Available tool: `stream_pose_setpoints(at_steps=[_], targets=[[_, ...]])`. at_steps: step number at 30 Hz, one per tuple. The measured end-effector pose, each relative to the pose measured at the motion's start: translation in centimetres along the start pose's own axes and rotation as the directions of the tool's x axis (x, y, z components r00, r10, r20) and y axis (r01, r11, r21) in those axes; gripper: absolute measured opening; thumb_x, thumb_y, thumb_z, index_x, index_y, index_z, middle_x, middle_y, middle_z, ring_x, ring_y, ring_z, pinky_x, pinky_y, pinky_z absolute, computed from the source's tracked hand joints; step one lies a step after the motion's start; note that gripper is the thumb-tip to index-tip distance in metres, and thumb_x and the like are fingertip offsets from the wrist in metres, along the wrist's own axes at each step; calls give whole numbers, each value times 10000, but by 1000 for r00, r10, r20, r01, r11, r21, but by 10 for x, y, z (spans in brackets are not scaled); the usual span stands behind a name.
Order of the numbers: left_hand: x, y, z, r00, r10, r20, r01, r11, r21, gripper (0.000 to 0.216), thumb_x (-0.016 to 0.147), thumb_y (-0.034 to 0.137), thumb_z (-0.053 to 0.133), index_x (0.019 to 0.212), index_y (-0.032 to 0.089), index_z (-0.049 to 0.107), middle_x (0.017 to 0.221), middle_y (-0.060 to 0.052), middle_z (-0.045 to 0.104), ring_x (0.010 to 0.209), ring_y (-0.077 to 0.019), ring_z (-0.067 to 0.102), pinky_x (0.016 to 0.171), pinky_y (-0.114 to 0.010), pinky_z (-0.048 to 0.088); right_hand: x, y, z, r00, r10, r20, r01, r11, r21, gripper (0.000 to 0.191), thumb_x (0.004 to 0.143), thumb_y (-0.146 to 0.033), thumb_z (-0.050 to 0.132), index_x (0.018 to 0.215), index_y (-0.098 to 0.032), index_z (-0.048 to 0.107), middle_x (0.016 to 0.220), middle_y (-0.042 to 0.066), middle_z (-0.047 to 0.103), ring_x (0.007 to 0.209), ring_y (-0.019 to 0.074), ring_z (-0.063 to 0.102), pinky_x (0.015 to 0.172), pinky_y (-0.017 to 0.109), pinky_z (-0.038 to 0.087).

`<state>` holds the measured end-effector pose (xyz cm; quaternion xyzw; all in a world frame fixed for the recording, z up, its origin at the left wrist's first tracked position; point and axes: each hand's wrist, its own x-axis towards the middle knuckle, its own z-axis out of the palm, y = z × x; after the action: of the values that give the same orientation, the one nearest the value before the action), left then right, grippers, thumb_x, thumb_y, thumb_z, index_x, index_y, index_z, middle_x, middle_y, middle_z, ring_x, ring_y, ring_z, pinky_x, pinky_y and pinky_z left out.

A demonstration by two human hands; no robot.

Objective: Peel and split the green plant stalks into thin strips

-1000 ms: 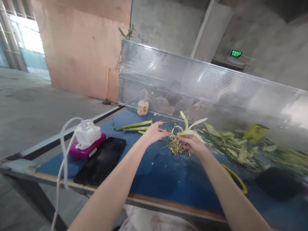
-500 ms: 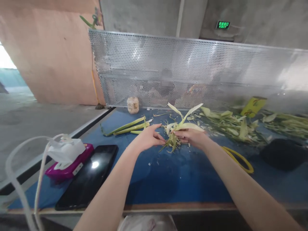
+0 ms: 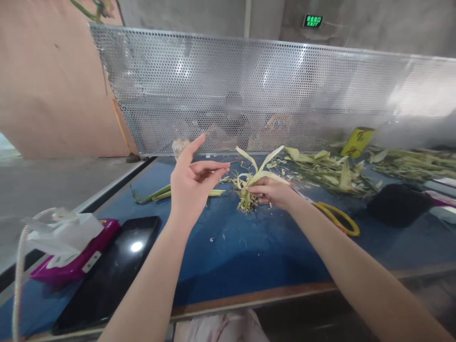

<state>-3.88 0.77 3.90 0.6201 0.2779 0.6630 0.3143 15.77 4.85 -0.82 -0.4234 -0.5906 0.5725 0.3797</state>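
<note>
Right grip point(image 3: 271, 192) pinches leafy plant point(image 3: 257, 176) low, maybe to steady it; left grip point(image 3: 187, 185) pressed together, maybe empty, cannot tell

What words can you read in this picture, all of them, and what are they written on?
"安全出口": on the green-lit sign at the top.
"EXIT": on the same sign, underneath.
Too blurred to read: the dark marks on the yellow-green container.
Too small to read: the white label on the purple box.
</note>
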Motion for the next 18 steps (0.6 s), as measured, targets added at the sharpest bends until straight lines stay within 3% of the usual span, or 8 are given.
stream_pose_setpoints(at_steps=[4,7,10,12,18], targets=[[1,4,3,989,146,-15,-146,960,-238,507,612,97,683,1071,235,517,676,16,694,571,-143,633,459,-226,458,2,2,2,998,18,-58,-16,999,29,198,643,-232,670,570,-152,504,485,-58,344,428,30,235,386,209,147],[1,4,3,993,107,-53,-116,968,-223,496,616,107,685,1054,261,511,674,33,684,606,-139,641,486,-215,463,2,0,8,991,52,-119,-48,998,40,143,642,-201,660,602,-148,533,484,-57,359,424,29,248,375,196,152],[-4,3,8,994,-9,110,13,999,-32,583,606,123,691,1131,249,470,672,21,677,635,-145,642,550,-222,477,-1,-4,17,996,20,-92,-13,997,71,123,643,-189,650,602,-138,545,464,-57,372,411,27,281,357,182,163],[-9,1,12,969,-69,237,34,988,148,577,628,115,664,1159,235,472,695,8,675,648,-139,632,595,-224,472,-4,-6,23,996,10,-90,0,994,106,110,634,-175,650,614,-132,550,484,-33,444,423,37,364,350,172,202],[-12,-7,14,875,-63,479,-236,809,538,592,724,97,537,1259,297,383,796,23,668,717,-122,595,680,-218,429,-14,-12,33,989,101,-103,-83,981,173,66,671,-89,595,653,-130,547,518,15,563,491,90,551,361,156,335]])
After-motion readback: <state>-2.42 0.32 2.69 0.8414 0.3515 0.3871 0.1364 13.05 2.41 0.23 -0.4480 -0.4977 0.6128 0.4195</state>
